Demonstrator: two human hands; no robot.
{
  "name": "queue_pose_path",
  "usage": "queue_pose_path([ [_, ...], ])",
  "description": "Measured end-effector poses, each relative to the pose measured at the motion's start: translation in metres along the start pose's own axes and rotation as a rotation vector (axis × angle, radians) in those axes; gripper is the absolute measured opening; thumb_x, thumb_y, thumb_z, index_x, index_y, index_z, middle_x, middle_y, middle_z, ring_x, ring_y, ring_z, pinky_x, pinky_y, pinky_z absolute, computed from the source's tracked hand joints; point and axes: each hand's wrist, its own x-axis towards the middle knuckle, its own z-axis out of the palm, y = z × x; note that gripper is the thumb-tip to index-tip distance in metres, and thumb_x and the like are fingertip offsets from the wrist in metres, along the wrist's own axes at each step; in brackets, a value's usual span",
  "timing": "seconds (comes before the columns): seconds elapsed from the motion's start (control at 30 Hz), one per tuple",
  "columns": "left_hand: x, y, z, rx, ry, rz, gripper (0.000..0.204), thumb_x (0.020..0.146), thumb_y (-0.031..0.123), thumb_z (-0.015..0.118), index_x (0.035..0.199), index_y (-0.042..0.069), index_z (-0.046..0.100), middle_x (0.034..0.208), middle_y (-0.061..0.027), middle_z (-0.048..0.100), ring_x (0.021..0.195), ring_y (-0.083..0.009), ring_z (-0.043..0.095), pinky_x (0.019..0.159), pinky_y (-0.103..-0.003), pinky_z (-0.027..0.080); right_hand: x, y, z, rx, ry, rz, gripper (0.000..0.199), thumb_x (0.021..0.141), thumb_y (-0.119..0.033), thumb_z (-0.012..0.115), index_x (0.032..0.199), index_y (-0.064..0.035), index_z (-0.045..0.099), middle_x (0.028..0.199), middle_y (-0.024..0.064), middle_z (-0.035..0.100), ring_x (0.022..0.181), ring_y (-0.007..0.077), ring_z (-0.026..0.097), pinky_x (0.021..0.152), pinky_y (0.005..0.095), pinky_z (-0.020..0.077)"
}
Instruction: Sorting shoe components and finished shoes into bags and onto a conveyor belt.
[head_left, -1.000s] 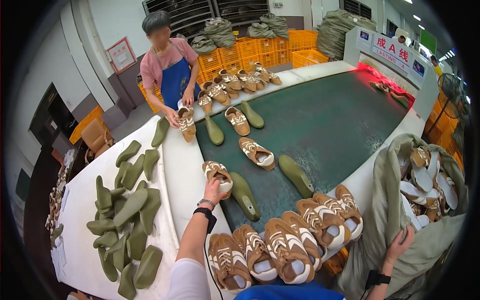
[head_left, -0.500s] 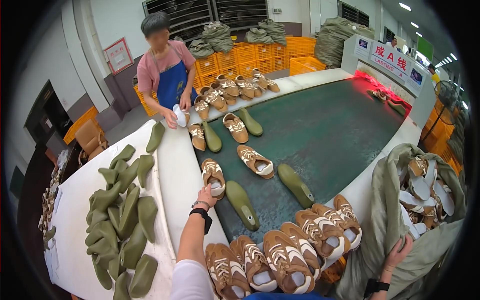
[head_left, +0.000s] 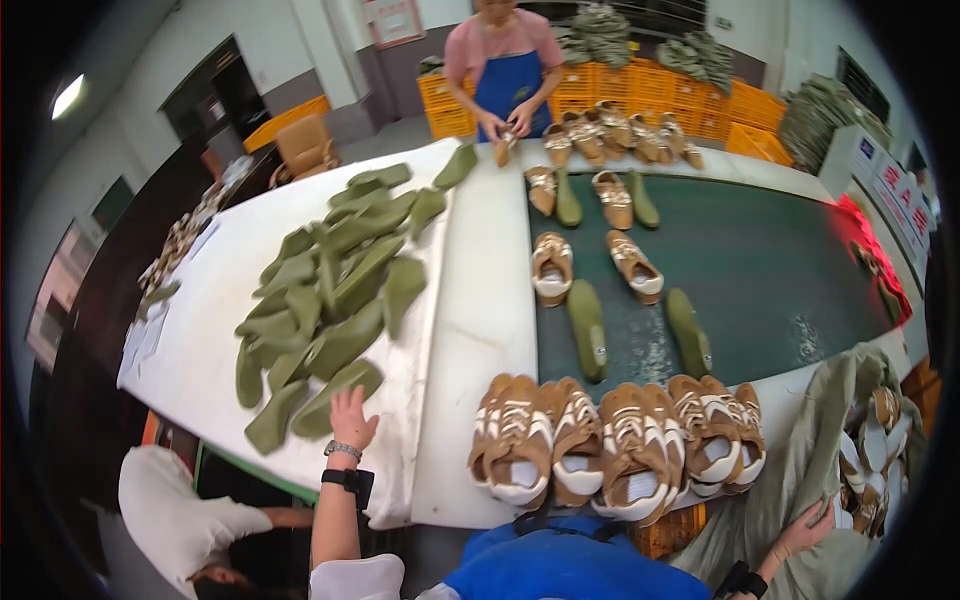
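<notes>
Nearest: my blue apron (head_left: 570, 562), before the near edge of the white worktop (head_left: 487, 330).
Right hand (head_left: 806, 528): low on the right, at the edge of a grey-green sack (head_left: 770, 480) filled with brown-and-white shoes (head_left: 873, 445); whether its fingers grip the cloth or only rest on it, I cannot tell.
Person in a white top (head_left: 180, 515): bent over, lower left, beside the worktop.
Row of lace-up sneakers (head_left: 632, 440): brown with white stripes, along the near edge, toes away from me.
Left hand (head_left: 353, 425): palm down, fingers loosely spread, closed on nothing that shows; much the nearer of my two to the olive-green shoe last (head_left: 335, 402).
That last: on the worktop at the near right side of the heap, just ahead and to the left of my left fingertips, which overlap its edge in view; contact unconfirmed. Long axis slanting, one end pointing near left, the other far right, across the line of my fingers; which end is the toe, unclear.
Heap of lasts (head_left: 345, 338): beyond it, lying at mixed angles.
Green conveyor belt (head_left: 760, 250): to the right, with four sneakers and four lasts towards its left end.
Co-worker (head_left: 500, 55): across the worktop, pink top, a brown shoe (head_left: 506, 146) in front.
Farthest: stacked orange crates (head_left: 650, 95), bundled sacks (head_left: 596, 35) on top
</notes>
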Motion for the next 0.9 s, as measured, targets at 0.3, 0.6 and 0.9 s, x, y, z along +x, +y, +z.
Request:
queue_pose_path([
  [0.3, -0.034, -0.128, 0.005, 0.082, -0.015, -0.424, 0.079, 0.057, 0.031, 0.075, 0.123, 0.006, 0.041, 0.124, -0.0135, 0.042, 0.112, -0.0325, 0.041, 0.090, -0.042, 0.040, 0.007, 0.012, 0.003, -0.079, -0.047, -0.018, 0.031, 0.089, -0.023, 0.051, 0.107, 0.0024, 0.056, 0.104, 0.0165, 0.058, 0.097, 0.0307, 0.054, 0.083, 0.0375, 0.0418],
  [0.6, 0.005, -0.063, 0.047, -0.472, -0.369, -0.574, 0.076, 0.055, 0.041, 0.075, 0.108, -0.008, 0.048, 0.102, -0.0230, 0.059, 0.097, -0.0326, 0.057, 0.083, -0.035, 0.047, 0.000, 0.009, -0.002, -0.080, 0.020, -0.114, 0.030, 0.087, -0.020, 0.053, 0.108, 0.0019, 0.055, 0.104, 0.0166, 0.058, 0.097, 0.0315, 0.053, 0.085, 0.0378, 0.0406],
  [0.9, 0.030, 0.025, 0.095, 0.039, -0.048, 0.495, 0.068, 0.078, 0.010, 0.052, 0.133, -0.010, 0.017, 0.133, -0.0277, 0.030, 0.120, -0.0392, 0.036, 0.102, -0.040, 0.029, 0.004, -0.046, -0.010, -0.230, 0.118, -0.109, 0.025, 0.072, -0.020, 0.062, 0.090, -0.0047, 0.055, 0.085, 0.0135, 0.054, 0.082, 0.0319, 0.050, 0.072, 0.0429, 0.0397],
])
